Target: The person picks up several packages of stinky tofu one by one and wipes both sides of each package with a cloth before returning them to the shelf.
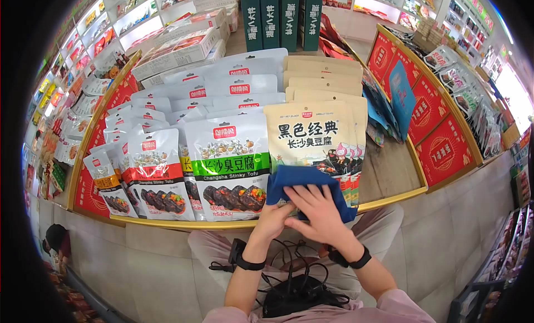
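A dark blue cloth (303, 177) lies bunched over the lower front of a cream stinky tofu pouch (308, 114). My right hand (318, 211) rests on it with fingers stretched out and flat. My left hand (272, 220) grips the cloth's lower left side; its fingertips are partly hidden, and its thumb side meets my right hand. Close to my left hand stands a white pouch with a green band (227, 173). Further left are a red-banded white pouch (153, 175) and an orange-banded one (110, 184), all upright.
The gold-edged display bin (222, 225) has red side panels. Behind the front pouches stand rows of white and cream pouches, dark green boxes (271, 20) and stacked white cartons (175, 53). Blue packs (401, 95) lean at the right. Black cables (297, 256) hang below my hands.
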Demonstrator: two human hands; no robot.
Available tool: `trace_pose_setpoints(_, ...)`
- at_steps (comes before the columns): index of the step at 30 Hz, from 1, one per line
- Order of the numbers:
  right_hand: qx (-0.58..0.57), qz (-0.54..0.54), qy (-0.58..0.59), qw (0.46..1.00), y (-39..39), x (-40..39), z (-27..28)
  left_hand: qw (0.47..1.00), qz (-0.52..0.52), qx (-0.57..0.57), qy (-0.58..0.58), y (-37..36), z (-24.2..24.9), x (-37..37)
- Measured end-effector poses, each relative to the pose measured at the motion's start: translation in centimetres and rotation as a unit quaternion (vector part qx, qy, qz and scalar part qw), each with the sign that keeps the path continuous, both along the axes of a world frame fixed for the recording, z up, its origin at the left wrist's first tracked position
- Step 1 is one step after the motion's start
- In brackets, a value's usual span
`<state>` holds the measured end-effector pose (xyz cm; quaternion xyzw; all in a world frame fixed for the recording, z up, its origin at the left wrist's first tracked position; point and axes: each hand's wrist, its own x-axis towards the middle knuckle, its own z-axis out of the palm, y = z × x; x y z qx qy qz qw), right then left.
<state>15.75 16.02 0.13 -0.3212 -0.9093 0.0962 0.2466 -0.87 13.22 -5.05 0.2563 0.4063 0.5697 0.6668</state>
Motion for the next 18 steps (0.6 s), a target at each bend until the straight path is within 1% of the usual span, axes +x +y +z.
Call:
trace_pose_setpoints(1, -0.008, -0.006, 0.004, 1.0, -0.9, 0.0, -0.4, 1.0, 0.018, 0.009, -0.018, -0.1, 0.4, 0.2)
trace_pose_setpoints(2, -0.011, -0.013, 0.027, 0.999, -1.6, 0.0, -0.6, 1.0, -0.008, 0.005, 0.014, -0.1, -0.2, -0.1)
trace_pose_setpoints(3, -0.012, -0.015, 0.028, 0.999, -2.1, 0.2, -1.2, 1.0, -0.009, 0.004, 0.015, 0.0, -0.7, -0.1)
trace_pose_setpoints(5, -0.029, -0.03, 0.053, 0.998, -2.7, 1.0, -2.4, 0.995, -0.034, 0.075, 0.057, 0.1, -1.7, -0.2)
trace_pose_setpoints(7, -0.049, -0.029, 0.056, 0.997, -2.6, 2.1, -2.7, 0.993, -0.042, 0.09, 0.069, 0.3, -2.6, -0.6)
trace_pose_setpoints(9, 0.009, -0.032, 0.029, 0.999, -2.1, 3.1, -2.7, 0.995, -0.043, 0.083, 0.04, 0.3, -2.3, -0.3)
trace_pose_setpoints(11, -0.014, -0.053, -0.005, 0.998, -1.0, 3.6, -1.2, 0.995, -0.034, 0.078, 0.044, 0.6, -0.7, 0.0)
trace_pose_setpoints(13, -0.001, -0.086, 0.002, 0.996, 0.9, 3.9, -0.2, 0.996, -0.059, 0.061, 0.008, 0.7, 0.0, 0.1)
trace_pose_setpoints(14, 0.017, -0.094, -0.002, 0.995, 2.0, 4.0, 0.2, 0.995, -0.076, 0.067, 0.007, 0.6, 0.4, 0.1)
trace_pose_setpoints(15, 0.036, -0.102, -0.007, 0.994, 3.2, 4.1, 0.5, 0.995, -0.076, 0.068, 0.006, 0.6, 0.4, 0.2)
trace_pose_setpoints(18, 0.041, -0.116, -0.057, 0.991, 6.9, 4.4, 2.5, 0.993, -0.067, 0.098, 0.017, 0.7, 0.4, 0.3)
